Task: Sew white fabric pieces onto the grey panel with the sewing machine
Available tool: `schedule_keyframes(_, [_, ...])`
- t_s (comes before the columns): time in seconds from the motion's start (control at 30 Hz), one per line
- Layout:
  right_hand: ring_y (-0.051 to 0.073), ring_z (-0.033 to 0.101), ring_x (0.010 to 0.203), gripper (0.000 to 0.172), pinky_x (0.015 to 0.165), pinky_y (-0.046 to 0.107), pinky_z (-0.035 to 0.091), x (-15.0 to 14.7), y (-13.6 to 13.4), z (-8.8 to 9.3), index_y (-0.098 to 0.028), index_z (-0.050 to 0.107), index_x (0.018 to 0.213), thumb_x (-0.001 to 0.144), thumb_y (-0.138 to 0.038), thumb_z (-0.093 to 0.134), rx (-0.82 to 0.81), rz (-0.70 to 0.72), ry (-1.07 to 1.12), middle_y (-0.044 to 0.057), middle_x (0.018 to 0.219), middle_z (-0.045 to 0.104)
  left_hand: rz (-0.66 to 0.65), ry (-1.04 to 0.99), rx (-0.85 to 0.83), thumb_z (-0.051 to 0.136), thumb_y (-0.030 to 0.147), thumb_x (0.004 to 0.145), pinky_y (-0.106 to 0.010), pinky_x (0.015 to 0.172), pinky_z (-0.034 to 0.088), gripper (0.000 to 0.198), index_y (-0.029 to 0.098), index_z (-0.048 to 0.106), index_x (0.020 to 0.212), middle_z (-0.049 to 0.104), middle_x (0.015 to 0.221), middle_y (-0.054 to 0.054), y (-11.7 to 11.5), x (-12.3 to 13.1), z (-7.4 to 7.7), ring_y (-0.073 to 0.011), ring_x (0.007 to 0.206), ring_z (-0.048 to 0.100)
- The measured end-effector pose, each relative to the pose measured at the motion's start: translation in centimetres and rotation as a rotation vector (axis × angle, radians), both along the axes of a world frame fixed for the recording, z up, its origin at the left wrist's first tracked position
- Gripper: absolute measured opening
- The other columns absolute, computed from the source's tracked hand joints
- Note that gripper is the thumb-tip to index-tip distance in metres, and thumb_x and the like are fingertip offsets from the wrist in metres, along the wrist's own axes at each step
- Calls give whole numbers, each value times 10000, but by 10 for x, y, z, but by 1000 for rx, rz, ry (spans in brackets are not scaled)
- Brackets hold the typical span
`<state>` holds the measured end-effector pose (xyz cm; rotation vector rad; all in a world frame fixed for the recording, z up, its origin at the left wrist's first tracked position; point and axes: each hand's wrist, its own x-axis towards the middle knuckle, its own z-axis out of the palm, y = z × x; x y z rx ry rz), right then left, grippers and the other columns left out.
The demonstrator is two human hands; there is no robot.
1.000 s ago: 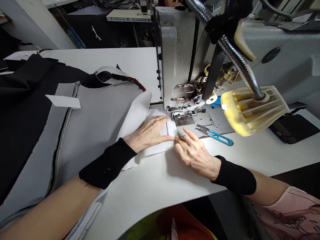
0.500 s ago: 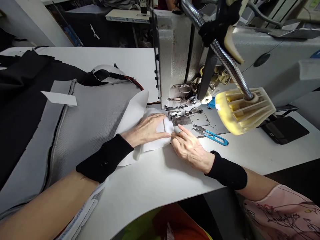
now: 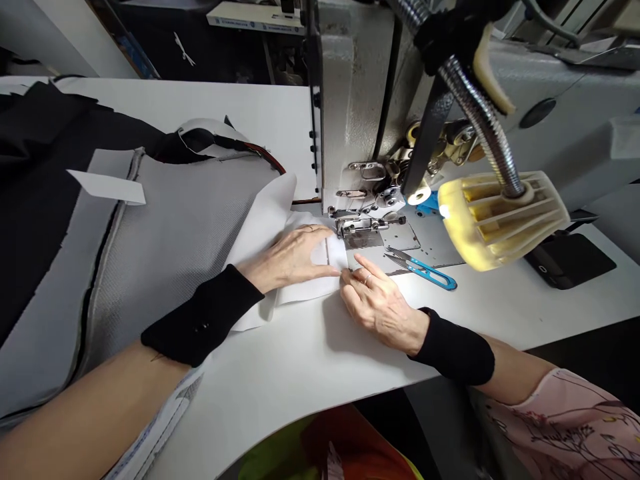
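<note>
My left hand lies flat on a folded white fabric piece, its fingers extended towards the sewing machine's presser foot and not gripping. My right hand comes in from the right, with its fingertips pinching the edge of the white piece just in front of the foot. A thin line runs across the white fabric between my hands. Behind my left forearm, a large grey mesh panel joined to black fabric spreads over the table.
The steel needle plate adjoins the foot, and blue-handled thread snips lie just right of my right hand. A yellow lamp on a flexible metal neck hangs above them. The white table has a curved front cutout.
Both hands have shifted slightly left, away from the presser foot, with the fabric still under them. The view has also tilted a little.
</note>
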<state>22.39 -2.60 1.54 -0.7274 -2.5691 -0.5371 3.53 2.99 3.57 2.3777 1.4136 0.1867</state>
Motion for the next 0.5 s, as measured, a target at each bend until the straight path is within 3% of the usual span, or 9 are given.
schedule_keyframes(0.5, [146, 460, 645, 261, 1098, 363, 344, -4, 10, -6, -183, 471, 669, 798, -1, 336, -64, -38, 17, -1, 565, 459, -36, 3, 91, 619, 517, 748, -337, 959, 418, 615, 122, 517, 1209, 595, 1211, -111, 20, -2, -4, -261, 1121, 550])
